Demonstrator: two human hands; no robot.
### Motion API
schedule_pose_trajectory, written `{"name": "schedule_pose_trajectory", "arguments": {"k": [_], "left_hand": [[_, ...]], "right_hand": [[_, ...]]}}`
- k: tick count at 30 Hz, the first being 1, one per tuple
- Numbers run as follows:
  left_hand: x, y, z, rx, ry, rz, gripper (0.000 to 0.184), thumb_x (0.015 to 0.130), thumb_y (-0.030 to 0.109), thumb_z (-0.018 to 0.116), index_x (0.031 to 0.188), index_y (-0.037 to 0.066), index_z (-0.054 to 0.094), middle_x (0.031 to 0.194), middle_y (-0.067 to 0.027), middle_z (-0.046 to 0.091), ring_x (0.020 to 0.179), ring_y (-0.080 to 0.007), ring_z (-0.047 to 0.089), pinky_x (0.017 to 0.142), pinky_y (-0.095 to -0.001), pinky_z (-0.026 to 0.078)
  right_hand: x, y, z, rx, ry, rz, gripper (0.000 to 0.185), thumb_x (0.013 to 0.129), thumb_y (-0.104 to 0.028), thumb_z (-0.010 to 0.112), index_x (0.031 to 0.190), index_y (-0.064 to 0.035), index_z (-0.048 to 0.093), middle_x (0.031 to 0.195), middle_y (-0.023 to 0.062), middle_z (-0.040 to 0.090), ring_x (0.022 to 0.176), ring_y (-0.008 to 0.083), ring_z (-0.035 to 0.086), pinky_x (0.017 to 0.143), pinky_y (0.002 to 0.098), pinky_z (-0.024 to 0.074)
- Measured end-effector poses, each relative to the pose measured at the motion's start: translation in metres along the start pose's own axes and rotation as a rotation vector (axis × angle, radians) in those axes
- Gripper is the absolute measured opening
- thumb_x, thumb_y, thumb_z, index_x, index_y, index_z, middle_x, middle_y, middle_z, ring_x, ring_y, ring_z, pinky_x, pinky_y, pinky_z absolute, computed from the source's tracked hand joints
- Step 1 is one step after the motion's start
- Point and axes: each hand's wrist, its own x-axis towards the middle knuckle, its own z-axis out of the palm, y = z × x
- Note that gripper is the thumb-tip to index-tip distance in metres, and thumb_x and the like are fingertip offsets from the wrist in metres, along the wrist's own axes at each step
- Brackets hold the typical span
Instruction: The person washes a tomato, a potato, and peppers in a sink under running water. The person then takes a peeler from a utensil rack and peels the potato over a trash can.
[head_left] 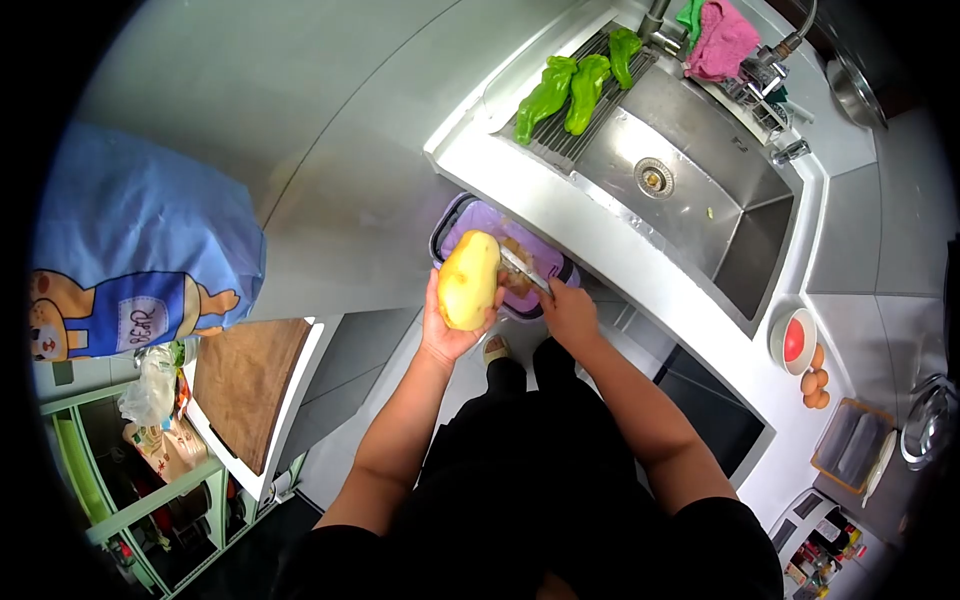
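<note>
A large, pale yellow peeled potato [468, 282] rests in my left hand [447, 330], whose fingers curve round its lower part. My right hand [571, 316] is closed round the handle of a peeler [524, 269], whose metal end points toward the potato's upper right side. Whether the blade touches the potato is hard to tell. Beneath both hands stands a purple-lined bin [482, 217] on the floor, with brownish peelings [518, 290] inside, partly hidden by the potato and peeler.
Green peppers [586, 93] lie on a rack over the steel sink [690, 190]. Along the white counter [640, 285] are a bowl with something red [789, 341], several eggs [815, 383] and a container [852, 446]. A wooden board [247, 385] and green shelf [140, 510] stand left.
</note>
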Motion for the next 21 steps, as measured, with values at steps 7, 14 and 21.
{"name": "schedule_pose_trajectory", "arguments": {"k": [7,14,21], "left_hand": [[0.009,0.0,0.004,-0.102,-0.064,-0.001,0.07,0.073,0.058,0.052,0.127,0.014,0.038,0.127,-0.0154,0.039,0.101,-0.0307,0.047,0.072,-0.0351,0.046],[0.013,0.002,0.005,-0.099,-0.018,0.019,0.064,0.073,0.057,0.053,0.12,0.014,0.046,0.117,-0.0078,0.049,0.1,-0.0313,0.047,0.071,-0.0372,0.046],[0.009,0.004,0.005,0.069,0.018,0.058,0.061,0.077,0.055,0.05,0.12,0.012,0.044,0.117,-0.0104,0.049,0.105,-0.0322,0.046,0.075,-0.0396,0.045]], "right_hand": [[-0.003,-0.015,-0.007,0.939,-0.375,0.443,0.041,0.087,-0.041,0.047,0.068,-0.0051,0.046,0.047,0.003,0.039,0.034,0.0096,0.03,0.032,0.0255,0.0233],[-0.01,-0.011,-0.003,1.037,-0.298,0.467,0.039,0.088,-0.04,0.046,0.068,-0.0064,0.046,0.048,-0.0015,0.037,0.037,0.0066,0.031,0.034,0.0229,0.0221],[-0.016,-0.017,-0.032,0.411,-0.04,-0.066,0.03,0.086,-0.032,0.051,0.076,-0.0035,0.051,0.049,0.0078,0.045,0.043,0.0167,0.048,0.042,0.031,0.0345]]}}
